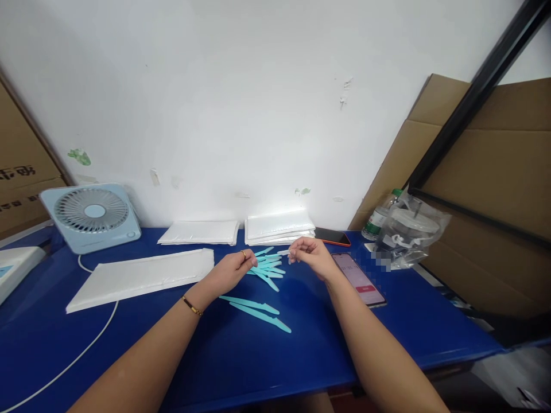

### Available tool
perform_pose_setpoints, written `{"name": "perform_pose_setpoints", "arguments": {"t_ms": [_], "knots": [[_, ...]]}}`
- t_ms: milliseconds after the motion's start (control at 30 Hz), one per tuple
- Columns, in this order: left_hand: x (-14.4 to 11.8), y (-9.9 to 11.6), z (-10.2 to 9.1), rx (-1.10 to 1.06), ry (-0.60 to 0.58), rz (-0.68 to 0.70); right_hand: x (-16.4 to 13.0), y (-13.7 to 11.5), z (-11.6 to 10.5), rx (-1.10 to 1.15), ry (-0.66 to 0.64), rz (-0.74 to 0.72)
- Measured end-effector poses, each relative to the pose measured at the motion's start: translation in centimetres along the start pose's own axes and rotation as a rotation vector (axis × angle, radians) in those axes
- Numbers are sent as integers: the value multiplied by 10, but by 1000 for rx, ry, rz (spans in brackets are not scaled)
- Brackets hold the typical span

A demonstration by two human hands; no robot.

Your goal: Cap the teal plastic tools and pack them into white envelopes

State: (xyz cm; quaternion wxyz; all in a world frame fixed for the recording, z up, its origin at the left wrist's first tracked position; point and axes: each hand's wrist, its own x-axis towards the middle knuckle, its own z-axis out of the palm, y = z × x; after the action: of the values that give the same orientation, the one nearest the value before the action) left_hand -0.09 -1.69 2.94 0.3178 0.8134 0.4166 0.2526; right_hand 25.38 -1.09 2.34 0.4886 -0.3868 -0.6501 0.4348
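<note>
My left hand (pixel 235 268) is closed in a pinch at the middle of the table, with thumb and index finger on a teal eyebrow razor. More teal eyebrow razors (pixel 267 277) fan out in a pile just beyond and under its fingertips, partly hidden by them. To the right, my right hand (pixel 310 256) pinches a small translucent whitish piece (pixel 284 252), which looks like a blade cap. Its tip points toward the razors. Nearer to me, two loose teal eyebrow razors (pixel 260 316) lie side by side.
White padded mailers (pixel 146 278) lie at left, with two stacks (pixel 279 225) along the wall. A blue fan (pixel 92 215) with a white cable stands back left. Phones (pixel 361 281), a bottle (pixel 376 221) and a bagged cup (pixel 411 229) are at right, beside cardboard (pixel 491 218).
</note>
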Motion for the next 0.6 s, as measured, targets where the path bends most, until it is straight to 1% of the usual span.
{"name": "perform_pose_setpoints", "arguments": {"t_ms": [133,233,300,400,433,467,500,533,600], "knots": [[0,0,2,25,-6,3,0,3,12,26,-50,30],[1,-4,5,83,-8,-7,1,8,11,-51,-108,50],[2,-8,6,148,-4,-11,3,13,2,-221,-68,39],[2,-13,6,266,62,20,5,22,-15,-639,95,37],[2,-12,5,296,77,32,6,25,-19,-769,129,55],[1,-11,4,314,69,43,6,28,-21,-873,143,79],[0,-9,3,317,28,51,7,30,-21,-948,145,105],[-1,-6,2,307,-39,58,8,33,-20,-1000,138,132],[-4,0,1,269,-208,71,9,37,-13,-1057,120,171]]}}
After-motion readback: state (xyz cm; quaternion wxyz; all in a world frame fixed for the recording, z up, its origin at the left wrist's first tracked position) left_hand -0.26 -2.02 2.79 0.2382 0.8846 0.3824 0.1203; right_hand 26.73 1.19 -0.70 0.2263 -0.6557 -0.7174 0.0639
